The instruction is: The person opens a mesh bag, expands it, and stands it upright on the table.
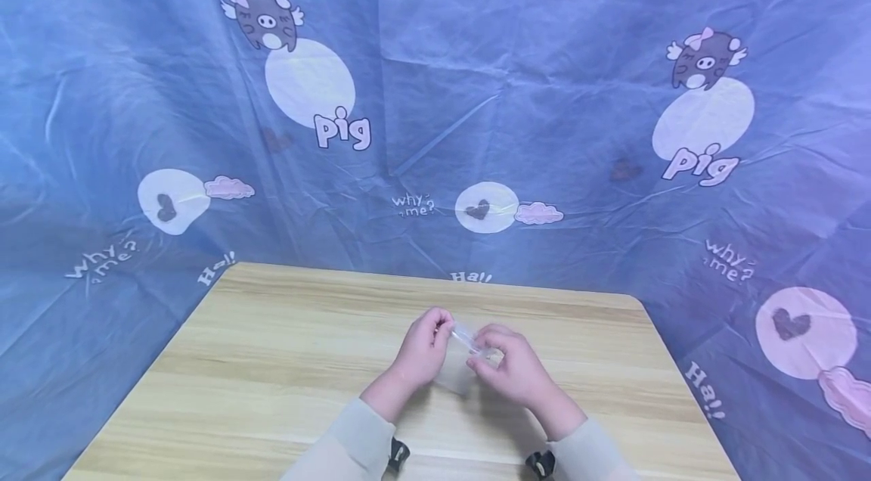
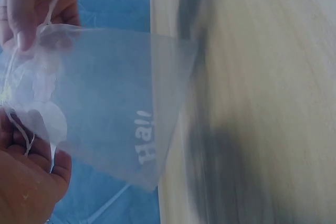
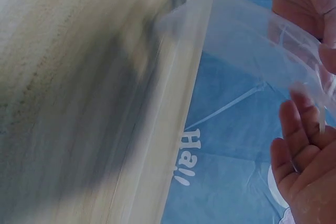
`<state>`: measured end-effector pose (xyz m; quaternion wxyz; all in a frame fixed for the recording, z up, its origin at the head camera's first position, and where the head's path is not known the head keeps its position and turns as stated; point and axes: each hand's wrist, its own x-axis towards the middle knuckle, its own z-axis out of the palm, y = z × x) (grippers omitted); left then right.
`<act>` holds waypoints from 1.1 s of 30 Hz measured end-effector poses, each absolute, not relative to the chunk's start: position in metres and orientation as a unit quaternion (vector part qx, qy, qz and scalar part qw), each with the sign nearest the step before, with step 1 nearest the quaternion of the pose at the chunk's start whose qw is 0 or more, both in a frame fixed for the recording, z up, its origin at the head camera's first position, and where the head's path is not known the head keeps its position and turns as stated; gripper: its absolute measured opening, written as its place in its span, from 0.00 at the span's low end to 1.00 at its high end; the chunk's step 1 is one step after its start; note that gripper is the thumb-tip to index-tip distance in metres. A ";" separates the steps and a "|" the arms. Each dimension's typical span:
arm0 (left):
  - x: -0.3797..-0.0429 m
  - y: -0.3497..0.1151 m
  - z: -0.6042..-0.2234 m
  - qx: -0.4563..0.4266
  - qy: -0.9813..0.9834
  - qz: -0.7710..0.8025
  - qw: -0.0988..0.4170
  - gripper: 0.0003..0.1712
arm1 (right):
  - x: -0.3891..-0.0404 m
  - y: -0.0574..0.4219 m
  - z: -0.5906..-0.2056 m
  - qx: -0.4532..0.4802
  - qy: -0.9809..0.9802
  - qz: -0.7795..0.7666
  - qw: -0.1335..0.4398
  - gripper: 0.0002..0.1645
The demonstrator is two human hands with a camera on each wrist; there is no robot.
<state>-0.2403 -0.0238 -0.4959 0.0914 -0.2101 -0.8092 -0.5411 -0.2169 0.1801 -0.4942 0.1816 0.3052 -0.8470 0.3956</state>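
A translucent plastic bag (image 1: 452, 377) with thin white cords at its mouth hangs between my hands above the table. My left hand (image 1: 426, 345) pinches the left end of its top edge. At the other end, my right hand (image 1: 506, 364) holds the rim between thumb and fingers. The bag's body (image 2: 115, 93) spreads flat and see-through in the left wrist view, a cord end (image 2: 51, 10) poking up by the right thumb. From the right wrist, the bag (image 3: 236, 35) partly covers the fingertips.
The light wood-grain table (image 1: 286, 360) lies under both hands. A blue cloth (image 1: 442, 125) printed with pigs, hearts and words hangs behind and at the sides of it. Each wrist wears a black strap (image 1: 398, 456) beside a pale sleeve (image 1: 347, 439).
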 end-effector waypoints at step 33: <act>-0.243 -0.039 -0.504 -0.176 -0.817 -0.542 0.094 0.07 | -0.209 0.186 -0.488 0.287 -0.880 0.368 0.095 0.13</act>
